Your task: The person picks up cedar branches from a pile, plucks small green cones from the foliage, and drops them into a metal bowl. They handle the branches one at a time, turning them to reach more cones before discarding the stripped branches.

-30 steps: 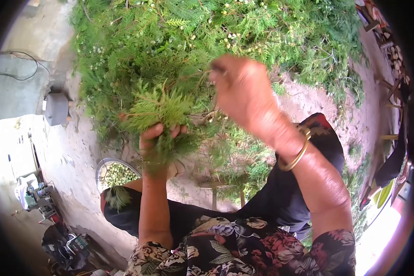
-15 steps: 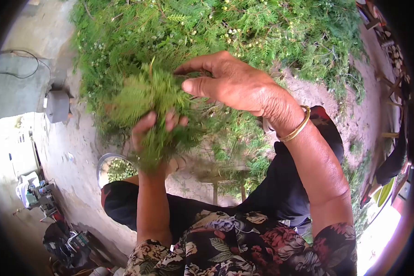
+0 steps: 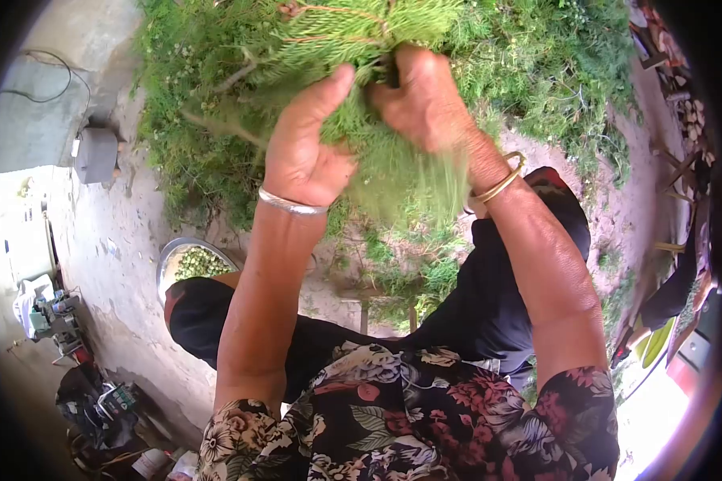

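Note:
A leafy green branch (image 3: 337,36) with reddish-brown stems is raised at the top centre, in front of a large pile of cut greenery (image 3: 537,64). My right hand (image 3: 427,100), below a gold-coloured bangle, has its fingers closed on the branch near its stem. My left hand (image 3: 309,144), with a silver bangle at the wrist, is beside the branch's lower foliage, thumb up and fingers curled inward; blurred sprigs hide what its fingers hold, if anything. Between and below both hands, green foliage (image 3: 409,176) is smeared by motion.
At the left, a round metal basin (image 3: 167,260) holds small green pieces, partly behind my knee. A grey box-like object (image 3: 98,155) stands on the floor further up. Tools and a machine (image 3: 60,313) lie at the lower left. Stacked wood (image 3: 692,120) is at the right edge.
Both hands have moved up, the left one also slightly right. The blurred bunch at the left hand is no longer there, and a larger branch is now at the top centre.

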Demonstrator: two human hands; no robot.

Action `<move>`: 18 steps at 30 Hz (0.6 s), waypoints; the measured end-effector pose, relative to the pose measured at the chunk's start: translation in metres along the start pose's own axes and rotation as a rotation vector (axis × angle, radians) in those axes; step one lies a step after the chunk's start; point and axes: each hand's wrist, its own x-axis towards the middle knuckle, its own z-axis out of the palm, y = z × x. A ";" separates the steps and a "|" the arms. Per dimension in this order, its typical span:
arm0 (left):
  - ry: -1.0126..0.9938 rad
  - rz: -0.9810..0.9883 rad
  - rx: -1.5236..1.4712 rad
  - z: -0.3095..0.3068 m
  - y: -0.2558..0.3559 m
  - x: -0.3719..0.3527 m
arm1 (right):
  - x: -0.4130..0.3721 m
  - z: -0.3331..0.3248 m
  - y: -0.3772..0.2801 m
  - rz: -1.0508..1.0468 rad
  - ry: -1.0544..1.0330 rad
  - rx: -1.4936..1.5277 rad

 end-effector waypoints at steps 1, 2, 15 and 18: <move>-0.049 0.032 0.033 -0.004 -0.003 0.002 | 0.001 -0.007 0.002 -0.037 0.088 -0.106; -0.095 0.068 0.064 -0.011 -0.006 0.002 | 0.004 -0.017 0.011 -0.078 0.174 -0.210; 0.780 -0.310 0.335 -0.278 -0.110 -0.016 | -0.346 -0.302 0.199 0.615 -0.109 -1.178; 0.734 -0.455 0.632 -0.326 -0.144 -0.005 | -0.356 -0.296 0.178 0.658 -0.022 -1.149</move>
